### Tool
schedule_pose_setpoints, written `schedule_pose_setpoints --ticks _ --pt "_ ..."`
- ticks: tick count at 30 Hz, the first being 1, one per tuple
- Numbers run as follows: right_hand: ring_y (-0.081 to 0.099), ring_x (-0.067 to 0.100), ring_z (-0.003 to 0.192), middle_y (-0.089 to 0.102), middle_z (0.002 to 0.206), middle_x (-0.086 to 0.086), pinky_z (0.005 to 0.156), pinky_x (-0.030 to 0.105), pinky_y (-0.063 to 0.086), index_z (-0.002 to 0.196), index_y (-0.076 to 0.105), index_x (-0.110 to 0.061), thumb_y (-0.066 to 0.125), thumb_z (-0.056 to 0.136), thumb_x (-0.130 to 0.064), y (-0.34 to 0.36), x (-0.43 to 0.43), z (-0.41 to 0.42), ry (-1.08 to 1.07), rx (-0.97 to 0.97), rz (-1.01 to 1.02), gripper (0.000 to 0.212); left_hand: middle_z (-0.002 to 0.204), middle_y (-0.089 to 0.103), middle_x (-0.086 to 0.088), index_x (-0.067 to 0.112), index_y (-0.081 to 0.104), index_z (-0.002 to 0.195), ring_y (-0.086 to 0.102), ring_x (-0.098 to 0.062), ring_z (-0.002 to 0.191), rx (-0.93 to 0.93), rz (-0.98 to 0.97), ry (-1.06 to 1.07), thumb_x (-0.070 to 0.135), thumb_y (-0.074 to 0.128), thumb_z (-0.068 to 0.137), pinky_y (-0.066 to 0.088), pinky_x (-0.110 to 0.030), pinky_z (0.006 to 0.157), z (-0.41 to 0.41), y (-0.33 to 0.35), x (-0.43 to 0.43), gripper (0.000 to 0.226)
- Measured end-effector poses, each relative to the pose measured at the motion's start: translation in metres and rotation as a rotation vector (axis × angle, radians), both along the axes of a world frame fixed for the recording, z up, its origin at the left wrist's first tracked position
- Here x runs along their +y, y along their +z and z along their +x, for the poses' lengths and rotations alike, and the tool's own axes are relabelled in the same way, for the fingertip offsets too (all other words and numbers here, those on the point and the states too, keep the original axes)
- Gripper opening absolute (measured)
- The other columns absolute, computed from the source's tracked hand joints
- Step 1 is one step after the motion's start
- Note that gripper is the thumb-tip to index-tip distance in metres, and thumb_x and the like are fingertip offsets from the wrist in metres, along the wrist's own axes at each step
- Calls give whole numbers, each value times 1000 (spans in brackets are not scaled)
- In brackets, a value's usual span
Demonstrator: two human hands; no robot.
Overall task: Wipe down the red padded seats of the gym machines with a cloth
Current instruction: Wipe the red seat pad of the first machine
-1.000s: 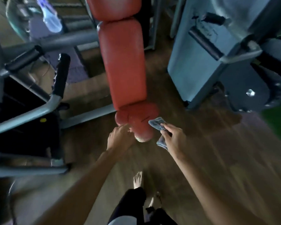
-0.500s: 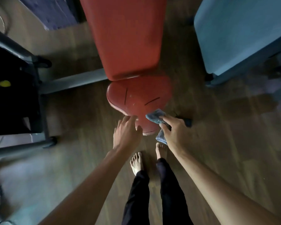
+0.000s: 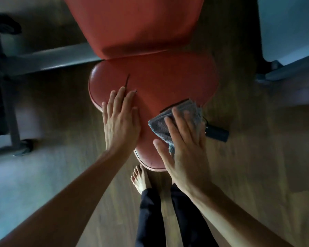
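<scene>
Red padding lies under both my hands: my right hand (image 3: 184, 141) presses the grey cloth (image 3: 177, 120) flat, fingers spread, on the seat (image 3: 159, 82) near its right edge. My left hand (image 3: 120, 120) rests open beside it, holding nothing. I judge the wiping barely begun; the backrest (image 3: 137, 24) beyond my fingertips looks untouched.

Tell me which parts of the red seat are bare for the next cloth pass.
Bare: the red seat's far half, between the backrest pad and both hands. Crowded: the near end, left hand flat beside the slit, right hand pressing the cloth.
</scene>
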State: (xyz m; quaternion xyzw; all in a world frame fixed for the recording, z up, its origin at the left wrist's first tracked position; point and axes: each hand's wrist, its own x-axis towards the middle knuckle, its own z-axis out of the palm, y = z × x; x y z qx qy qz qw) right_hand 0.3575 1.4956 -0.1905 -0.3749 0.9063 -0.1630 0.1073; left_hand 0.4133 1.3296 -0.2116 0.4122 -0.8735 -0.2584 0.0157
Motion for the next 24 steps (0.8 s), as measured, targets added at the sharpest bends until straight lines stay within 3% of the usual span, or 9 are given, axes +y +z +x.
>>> schedule_pose_setpoints --ticks 4,10,14,17,20,24 --pt "17 16 152 24 163 -3 123 49 15 154 33 -22 15 105 -52 -14 -7 -9 14 -79 43 60 165 23 -2 20 35 154 7 -22 155 2 -10 -2 29 32 108 -1 -42 126 -3 -9 -2 47" --pt "0 9 150 15 165 -6 123 50 9 156 26 -25 18 104 -47 -29 -27 -52 -141 -108 76 57 167 15 3 24 27 157 -1 -18 155 15 -13 21 34 28 108 -10 -39 125 -3 -17 4 50" --pt "3 15 153 16 165 -4 123 50 13 155 29 -24 19 104 -47 -26 -30 -40 -213 -189 20 57 167 13 5 25 24 158 -4 -17 155 10 -3 26 34 26 107 -12 -37 124 -5 -17 3 52" --pt "9 16 153 20 164 -4 120 50 22 153 34 -22 24 105 -45 -13 -8 -2 -145 -205 -7 55 167 13 6 26 23 158 -4 -16 155 -1 -7 23 35 24 106 -11 -39 124 -3 -17 3 53" --pt "12 15 152 21 163 -7 121 50 18 154 33 -26 18 105 -48 -12 -3 -7 -109 -136 81 56 167 13 6 26 23 158 -3 -16 155 -12 -11 20 36 25 107 -9 -40 125 0 -18 2 52" --pt "5 16 153 14 165 -5 122 52 11 155 27 -26 16 102 -49 -27 -33 -62 -219 -116 124 59 167 13 8 26 23 158 -4 -16 155 -29 -26 14 37 24 107 -10 -39 124 -4 -18 1 52"
